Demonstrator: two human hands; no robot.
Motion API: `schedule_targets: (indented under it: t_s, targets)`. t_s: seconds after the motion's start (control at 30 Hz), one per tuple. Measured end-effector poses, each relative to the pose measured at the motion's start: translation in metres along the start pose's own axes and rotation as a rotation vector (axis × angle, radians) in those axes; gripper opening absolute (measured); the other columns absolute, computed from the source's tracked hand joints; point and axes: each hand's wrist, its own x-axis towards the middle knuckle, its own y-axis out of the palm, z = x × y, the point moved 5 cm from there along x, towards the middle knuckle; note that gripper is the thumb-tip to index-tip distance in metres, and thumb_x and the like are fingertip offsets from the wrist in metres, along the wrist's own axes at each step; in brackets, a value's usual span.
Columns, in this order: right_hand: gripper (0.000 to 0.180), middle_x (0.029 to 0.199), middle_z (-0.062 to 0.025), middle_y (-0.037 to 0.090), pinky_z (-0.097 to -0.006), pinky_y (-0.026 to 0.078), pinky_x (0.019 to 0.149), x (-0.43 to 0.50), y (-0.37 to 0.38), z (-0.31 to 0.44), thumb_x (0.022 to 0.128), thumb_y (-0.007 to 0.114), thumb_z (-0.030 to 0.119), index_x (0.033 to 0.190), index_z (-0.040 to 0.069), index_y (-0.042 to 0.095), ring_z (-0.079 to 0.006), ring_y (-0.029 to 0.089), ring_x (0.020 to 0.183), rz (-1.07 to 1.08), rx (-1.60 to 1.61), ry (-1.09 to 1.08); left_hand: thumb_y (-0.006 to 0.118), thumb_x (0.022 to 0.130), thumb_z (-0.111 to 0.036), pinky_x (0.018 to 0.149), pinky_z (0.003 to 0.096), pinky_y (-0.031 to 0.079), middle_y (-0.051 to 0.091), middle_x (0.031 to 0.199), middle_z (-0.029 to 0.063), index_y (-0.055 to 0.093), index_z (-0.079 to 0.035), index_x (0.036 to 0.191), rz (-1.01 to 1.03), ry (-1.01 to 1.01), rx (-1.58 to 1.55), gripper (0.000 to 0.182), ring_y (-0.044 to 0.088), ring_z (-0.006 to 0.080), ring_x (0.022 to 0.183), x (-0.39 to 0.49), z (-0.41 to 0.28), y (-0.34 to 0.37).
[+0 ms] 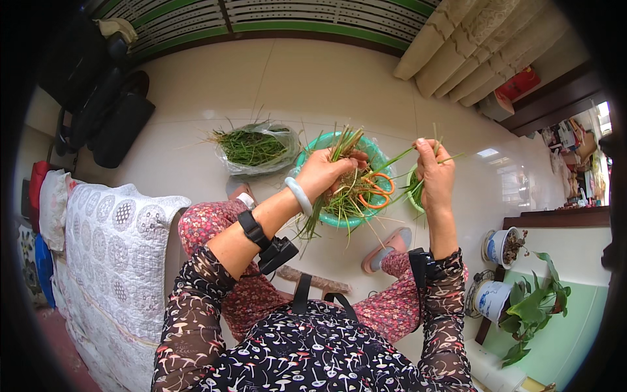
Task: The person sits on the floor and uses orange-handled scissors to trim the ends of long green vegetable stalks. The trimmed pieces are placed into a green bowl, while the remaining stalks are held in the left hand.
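Observation:
My left hand (327,169) grips a thick bunch of grassy greens (349,139) with brownish stem ends, above a teal basin (338,223). Between thumb and fingers, my right hand (435,171) pinches a few green stalks (402,156) to the right of the basin. Orange-handled scissors (387,200) rest at the basin's right side, their blades hidden among plant trimmings (349,198). Partly behind my right hand stands a small light-green bowl (413,195) with greens in it. To the left, a clear plastic bag (237,169) on the floor holds more grassy greens (252,147).
A bed with a white quilt (117,245) is on my left, a black chair (117,127) beyond it. Curtains (470,54) hang at the far right. Potted plants (531,304) stand at the right. Below me are slippers (392,247) and a low stool's padded edge (313,280).

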Motion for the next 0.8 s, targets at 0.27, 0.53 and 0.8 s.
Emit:
schedule_targets:
  t_s: [0.27,0.53,0.8]
  targets:
    - [0.018,0.078,0.0051,0.059,-0.0194,0.041,0.059,-0.025,0.039,-0.023,0.095,0.067,0.019,0.085,0.004,0.064,-0.0026,0.048,0.067,0.251,-0.149,0.144,0.076,0.087,-0.025,0.040,0.0202,0.027,0.057,0.065,-0.0055,0.069,-0.009,0.102,0.048,-0.099,0.021,0.023,0.039,0.0019,0.045,-0.004,0.005,0.006]
    - [0.021,0.073,0.0047,0.060,-0.0192,0.044,0.061,-0.027,0.042,-0.016,0.095,0.068,0.023,0.089,0.002,0.067,-0.0023,0.052,0.066,0.276,-0.150,0.163,0.074,0.087,-0.024,0.040,0.0199,0.026,0.057,0.068,-0.0059,0.065,-0.011,0.092,0.053,-0.109,-0.033,0.017,0.039,0.0016,0.045,-0.004,0.005,0.002]
    - [0.014,0.077,0.0033,0.062,-0.0211,0.044,0.065,-0.030,0.045,-0.018,0.091,0.066,0.016,0.090,0.002,0.067,-0.0035,0.054,0.071,0.347,-0.256,0.140,0.072,0.088,-0.028,0.037,0.0204,0.025,0.060,0.070,-0.0041,0.065,-0.011,0.093,0.082,-0.118,-0.020,0.018,0.039,0.0015,0.043,-0.003,0.008,0.000]
